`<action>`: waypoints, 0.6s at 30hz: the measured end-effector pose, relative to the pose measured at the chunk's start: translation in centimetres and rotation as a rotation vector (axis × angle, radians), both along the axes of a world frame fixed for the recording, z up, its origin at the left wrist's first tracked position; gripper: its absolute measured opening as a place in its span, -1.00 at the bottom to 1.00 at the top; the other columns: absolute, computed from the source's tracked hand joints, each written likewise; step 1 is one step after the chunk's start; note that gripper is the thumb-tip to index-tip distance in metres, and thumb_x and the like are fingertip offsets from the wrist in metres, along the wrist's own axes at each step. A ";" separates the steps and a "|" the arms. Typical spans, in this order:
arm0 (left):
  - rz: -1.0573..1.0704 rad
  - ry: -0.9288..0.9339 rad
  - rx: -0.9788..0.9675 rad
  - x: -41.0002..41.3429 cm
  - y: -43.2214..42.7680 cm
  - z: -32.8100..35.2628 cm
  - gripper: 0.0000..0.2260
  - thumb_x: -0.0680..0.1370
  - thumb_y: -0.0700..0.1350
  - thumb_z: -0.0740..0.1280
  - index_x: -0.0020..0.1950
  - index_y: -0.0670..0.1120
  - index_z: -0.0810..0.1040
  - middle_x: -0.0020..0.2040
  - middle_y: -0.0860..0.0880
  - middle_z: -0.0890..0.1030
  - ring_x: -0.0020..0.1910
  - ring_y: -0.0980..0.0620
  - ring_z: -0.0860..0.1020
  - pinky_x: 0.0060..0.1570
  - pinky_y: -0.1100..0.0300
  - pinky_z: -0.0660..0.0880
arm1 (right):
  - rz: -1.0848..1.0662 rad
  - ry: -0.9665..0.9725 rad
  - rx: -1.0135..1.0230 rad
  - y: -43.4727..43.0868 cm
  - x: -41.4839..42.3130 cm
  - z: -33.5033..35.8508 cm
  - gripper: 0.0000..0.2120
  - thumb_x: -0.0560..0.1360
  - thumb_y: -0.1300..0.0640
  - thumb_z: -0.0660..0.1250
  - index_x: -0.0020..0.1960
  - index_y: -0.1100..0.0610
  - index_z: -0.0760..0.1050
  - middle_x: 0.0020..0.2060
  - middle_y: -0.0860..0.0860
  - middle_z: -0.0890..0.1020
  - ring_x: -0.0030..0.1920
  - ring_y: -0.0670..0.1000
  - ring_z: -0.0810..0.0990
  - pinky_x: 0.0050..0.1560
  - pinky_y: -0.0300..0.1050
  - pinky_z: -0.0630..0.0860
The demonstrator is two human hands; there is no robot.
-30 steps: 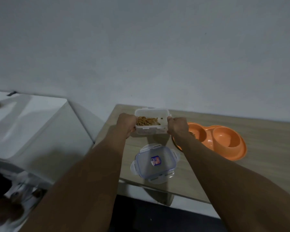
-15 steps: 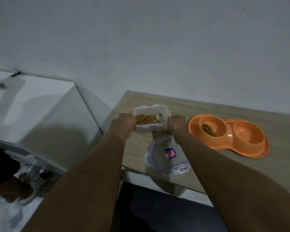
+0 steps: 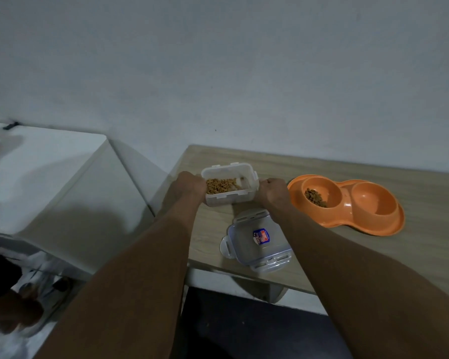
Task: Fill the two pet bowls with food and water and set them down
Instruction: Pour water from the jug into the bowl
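Grey wall [image 3: 218, 73] — wood table [image 3: 425, 255], white appliance [image 3: 36, 177].

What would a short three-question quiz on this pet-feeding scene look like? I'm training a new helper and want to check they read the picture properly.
1. True or false: the lid is snapped onto the food container.
2. Which well of the orange double bowl holds kibble: A) the one nearer the container, B) the far one, C) both?
3. Fill in: the left hand and right hand grip opposite ends of the ______.

Key
1. False; it lies loose on the table, nearer the person.
2. A; the other well has no kibble.
3. Food container.
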State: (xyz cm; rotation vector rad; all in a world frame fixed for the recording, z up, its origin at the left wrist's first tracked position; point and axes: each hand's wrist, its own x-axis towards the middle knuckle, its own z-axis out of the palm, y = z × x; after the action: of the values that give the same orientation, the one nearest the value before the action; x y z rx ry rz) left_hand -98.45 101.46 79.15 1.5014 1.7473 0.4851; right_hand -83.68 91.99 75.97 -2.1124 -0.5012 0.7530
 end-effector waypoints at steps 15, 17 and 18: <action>-0.389 -0.142 0.194 13.9 -8.9 9.1 -0.71 0.59 -0.06 0.25 0.08 -0.26 0.62 0.07 -0.22 0.64 0.09 -0.23 0.59 -0.02 0.10 0.49 | -0.474 -0.192 0.150 -14.2 9.6 9.4 -0.62 0.60 0.03 0.15 -0.35 0.16 0.36 -0.19 0.19 0.50 -0.12 0.14 0.47 -0.06 -0.02 0.40; -0.473 -0.176 0.195 16.8 -12.0 10.0 -0.73 0.58 -0.07 0.25 0.00 -0.26 0.61 0.02 -0.20 0.65 0.03 -0.22 0.60 -0.11 0.12 0.46 | -0.553 -0.216 0.143 -18.0 11.4 10.3 -0.63 0.60 0.02 0.16 -0.30 0.19 0.45 -0.15 0.25 0.55 -0.06 0.20 0.54 -0.02 -0.01 0.43; -0.518 -0.186 0.201 18.1 -13.5 10.4 -0.74 0.58 -0.07 0.25 -0.06 -0.25 0.59 -0.01 -0.19 0.65 0.00 -0.21 0.61 -0.15 0.13 0.44 | -0.587 -0.218 0.139 -19.7 12.1 10.5 -0.64 0.60 0.01 0.16 -0.23 0.22 0.51 -0.10 0.27 0.59 0.01 0.24 0.59 0.04 0.01 0.47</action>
State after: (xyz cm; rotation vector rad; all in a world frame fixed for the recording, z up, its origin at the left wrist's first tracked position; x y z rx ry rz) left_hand -80.31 87.91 89.51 1.9034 1.1327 0.5165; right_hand -71.56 72.31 86.49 -2.0634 -0.0270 0.1500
